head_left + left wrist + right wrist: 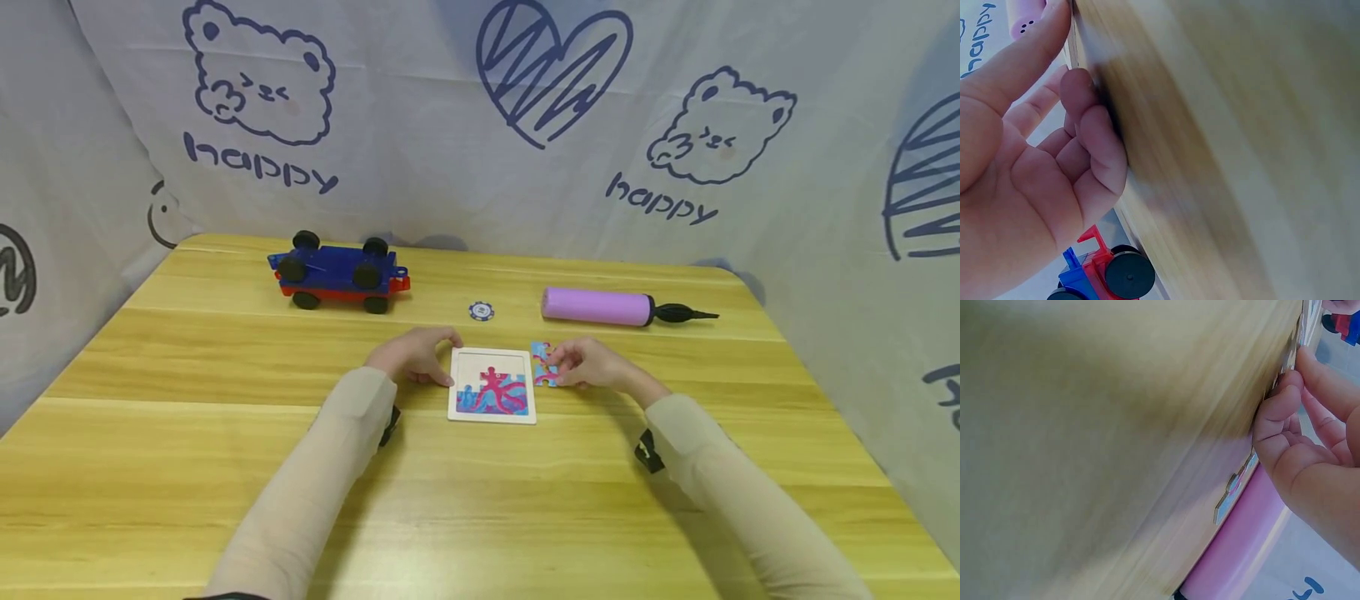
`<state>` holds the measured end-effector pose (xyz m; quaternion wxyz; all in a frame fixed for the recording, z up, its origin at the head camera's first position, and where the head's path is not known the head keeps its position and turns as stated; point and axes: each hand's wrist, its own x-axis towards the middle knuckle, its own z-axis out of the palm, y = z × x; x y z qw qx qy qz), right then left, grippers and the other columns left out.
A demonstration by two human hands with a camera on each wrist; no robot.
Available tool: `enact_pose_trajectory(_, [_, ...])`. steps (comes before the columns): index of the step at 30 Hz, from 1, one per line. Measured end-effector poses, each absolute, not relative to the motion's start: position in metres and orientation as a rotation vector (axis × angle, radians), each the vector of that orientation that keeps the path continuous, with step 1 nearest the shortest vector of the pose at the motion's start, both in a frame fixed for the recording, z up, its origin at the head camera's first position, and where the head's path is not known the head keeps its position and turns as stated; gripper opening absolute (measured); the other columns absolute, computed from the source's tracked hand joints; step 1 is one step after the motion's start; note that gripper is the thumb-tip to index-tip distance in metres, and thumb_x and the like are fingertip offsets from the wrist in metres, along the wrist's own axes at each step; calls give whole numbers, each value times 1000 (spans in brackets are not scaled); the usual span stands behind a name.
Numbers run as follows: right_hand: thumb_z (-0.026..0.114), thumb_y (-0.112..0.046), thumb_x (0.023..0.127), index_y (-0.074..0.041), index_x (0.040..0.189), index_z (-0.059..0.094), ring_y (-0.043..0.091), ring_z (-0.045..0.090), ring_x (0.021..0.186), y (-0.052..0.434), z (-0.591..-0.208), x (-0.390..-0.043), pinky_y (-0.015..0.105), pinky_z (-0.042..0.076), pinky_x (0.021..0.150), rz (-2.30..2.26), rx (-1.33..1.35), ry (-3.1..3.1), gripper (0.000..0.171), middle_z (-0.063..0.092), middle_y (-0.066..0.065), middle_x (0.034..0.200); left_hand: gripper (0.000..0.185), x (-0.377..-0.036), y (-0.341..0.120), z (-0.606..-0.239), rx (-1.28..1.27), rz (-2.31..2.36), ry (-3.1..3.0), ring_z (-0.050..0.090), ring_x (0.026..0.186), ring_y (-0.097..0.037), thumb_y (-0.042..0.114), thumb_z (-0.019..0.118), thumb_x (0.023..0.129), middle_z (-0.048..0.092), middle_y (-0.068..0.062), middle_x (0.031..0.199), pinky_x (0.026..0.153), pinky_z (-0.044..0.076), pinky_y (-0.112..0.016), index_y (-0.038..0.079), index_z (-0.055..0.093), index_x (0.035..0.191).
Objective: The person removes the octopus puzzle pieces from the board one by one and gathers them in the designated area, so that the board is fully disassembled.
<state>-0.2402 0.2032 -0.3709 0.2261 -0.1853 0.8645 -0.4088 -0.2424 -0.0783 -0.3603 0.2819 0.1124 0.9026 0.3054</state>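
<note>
A square puzzle tray (492, 419) with a pale rim lies mid-table, its lower part filled with a pink octopus on blue. My left hand (416, 354) rests at its left side, thumb at the left edge and index finger by the upper left corner. In the left wrist view the thumb of that hand (1016, 144) is straight and the other fingers bend loosely. Just right of the tray lie blue and pink puzzle pieces (538, 354). My right hand (592, 364) pinches at one of them with thumb and fingertips, which partly hide it.
Behind the tray is a poker chip (482, 311). A blue and red toy vehicle (337, 271) lies with wheels up at the back left. At the back right lies a purple hand pump (596, 306) with a black nozzle. A printed cloth (420, 125) hangs behind the table (450, 517).
</note>
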Motion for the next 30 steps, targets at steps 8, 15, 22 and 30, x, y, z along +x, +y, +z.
enact_pose_trajectory(8, [60,6,80,11,99,57,11,43,53,200,-368,-239,21,38,48,-1104,-464,2420,19,54,7,70,55,-243,-79,-361,313,823,2419,45,54,-15,11,72,75,49,-13,93,49,41,-23,16,45,123])
enact_pose_trajectory(15, [60,5,81,11,98,58,11,42,53,192,-367,-241,21,36,48,-1122,-473,2451,18,53,5,67,55,-243,-79,-360,321,814,2423,44,54,-15,11,72,75,49,-11,81,49,41,-23,16,45,123])
enact_pose_trajectory(22, [65,-1,80,7,97,59,10,44,51,176,-361,-239,23,39,49,-1104,-445,2516,20,55,5,69,56,-244,-79,-360,313,805,2419,44,53,-15,11,72,76,49,-9,78,49,40,-23,16,45,124])
enact_pose_trajectory(30, [67,-4,78,5,104,59,12,46,51,154,-358,-238,22,38,45,-1100,-456,2498,29,56,5,73,56,-245,-78,-360,286,796,2407,45,54,-16,14,72,76,49,-10,82,49,39,-23,18,44,124])
